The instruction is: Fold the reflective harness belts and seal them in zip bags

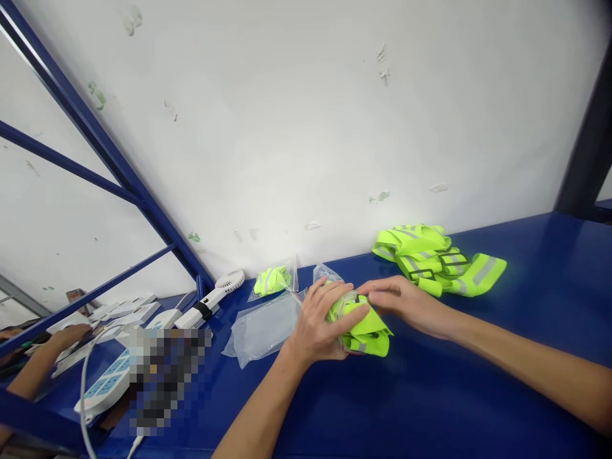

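My left hand point(321, 320) is wrapped around a folded bundle of neon-yellow reflective straps point(370, 335), pressing it on the blue tabletop. Clear plastic bag film point(326, 274) shows around the bundle's upper part, and its loose end pokes up behind my fingers. At the bundle's upper right edge is my right hand point(399, 303), fingers curled together; what its fingertips pinch is hidden. Behind it lies a loose heap of the same reflective straps point(421, 255) with grey bands and black buckles point(454, 260).
Left of my hands lie flat clear plastic bags point(262, 325) and a bagged strap bundle point(272, 280) by the wall. Further left are a white handheld fan point(229, 281), a power strip point(108, 386) with a cable, and blue frame bars point(138, 197). Another person's hand point(71, 335) works beyond them.
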{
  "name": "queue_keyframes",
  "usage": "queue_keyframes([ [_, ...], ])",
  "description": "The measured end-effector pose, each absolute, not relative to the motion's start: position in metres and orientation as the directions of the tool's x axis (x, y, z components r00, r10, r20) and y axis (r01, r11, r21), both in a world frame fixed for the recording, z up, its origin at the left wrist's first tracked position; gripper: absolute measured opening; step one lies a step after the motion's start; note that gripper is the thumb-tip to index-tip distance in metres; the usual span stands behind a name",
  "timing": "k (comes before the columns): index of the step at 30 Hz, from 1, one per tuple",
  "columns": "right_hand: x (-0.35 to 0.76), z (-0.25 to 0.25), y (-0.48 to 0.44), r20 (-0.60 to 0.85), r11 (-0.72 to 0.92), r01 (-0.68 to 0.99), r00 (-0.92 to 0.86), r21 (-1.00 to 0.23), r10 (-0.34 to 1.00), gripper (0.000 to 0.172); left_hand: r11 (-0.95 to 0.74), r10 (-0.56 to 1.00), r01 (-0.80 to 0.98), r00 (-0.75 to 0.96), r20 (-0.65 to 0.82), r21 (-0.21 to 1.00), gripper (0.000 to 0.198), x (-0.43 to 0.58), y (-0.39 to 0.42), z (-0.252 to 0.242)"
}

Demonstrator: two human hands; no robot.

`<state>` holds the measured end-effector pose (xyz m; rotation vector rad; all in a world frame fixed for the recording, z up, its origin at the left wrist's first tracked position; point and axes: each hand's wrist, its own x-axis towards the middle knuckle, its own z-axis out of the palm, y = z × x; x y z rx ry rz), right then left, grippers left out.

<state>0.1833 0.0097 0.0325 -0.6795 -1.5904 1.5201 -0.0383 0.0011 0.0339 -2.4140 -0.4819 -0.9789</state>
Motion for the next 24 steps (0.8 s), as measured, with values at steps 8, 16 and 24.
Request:
queue_keyframes([
  [8, 0.188, 0.025, 0.02, 0.088, -0.062, -0.245, -0.557, -0.968, 0.826, 0.028, -0.853, 0.091, 0.433, 0.674, 0.733, -0.292, 0.044, -0.035, -0.001, 0.033],
  [16, 0.18, 0.02, 0.016, 0.2, 0.212, -0.025, -0.464, -0.977, 0.863, 0.027, -0.87, 0.128, 0.432, 0.665, 0.735, -0.239, 0.042, -0.033, 0.002, 0.023],
  [24, 0.173, 0.02, 0.007, 0.312, 0.286, -0.124, -0.336, -0.95, 0.889, 0.019, -0.856, 0.192, 0.477, 0.651, 0.734, -0.199, 0.041, -0.033, 0.006, 0.022],
])
